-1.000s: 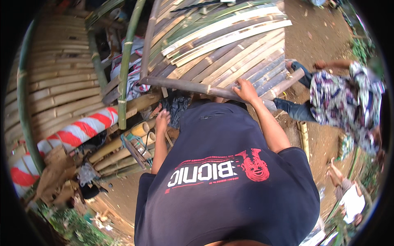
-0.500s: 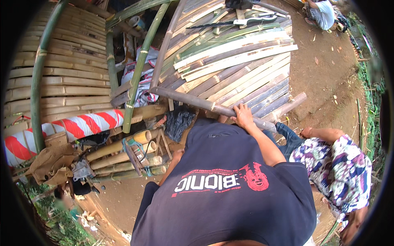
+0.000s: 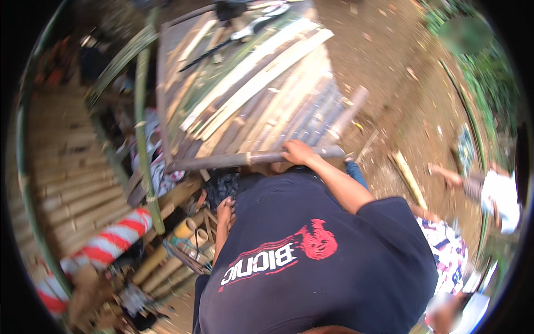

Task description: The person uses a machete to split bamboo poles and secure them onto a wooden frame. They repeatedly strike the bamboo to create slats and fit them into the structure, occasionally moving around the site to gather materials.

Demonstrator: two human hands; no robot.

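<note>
A slatted bamboo platform (image 3: 267,131) stands in front of me, with a dark bamboo pole (image 3: 222,161) along its near edge. My right hand (image 3: 296,152) is closed over this pole, right of its middle. By my left side, my left hand (image 3: 225,212) hangs near a bundle of cut bamboo poles (image 3: 167,267); its fingers are blurred, and no held thing shows. Pale split bamboo strips (image 3: 261,83) lie loose across the slats. A handsaw (image 3: 258,25) with a white handle rests at the platform's far end.
Upright green bamboo poles (image 3: 142,122) stand at the left before another slatted surface (image 3: 61,167). A red-and-white striped roll (image 3: 105,245) lies below. A bamboo length (image 3: 408,179) is on the dirt at right. People are nearby: a patterned shirt (image 3: 445,250) and a white shirt (image 3: 500,200).
The view has swung right, so the platform appears farther left and turned. My right hand stays on the pole. My left hand has come up, showing more. The white-shirted person appears lower at right.
</note>
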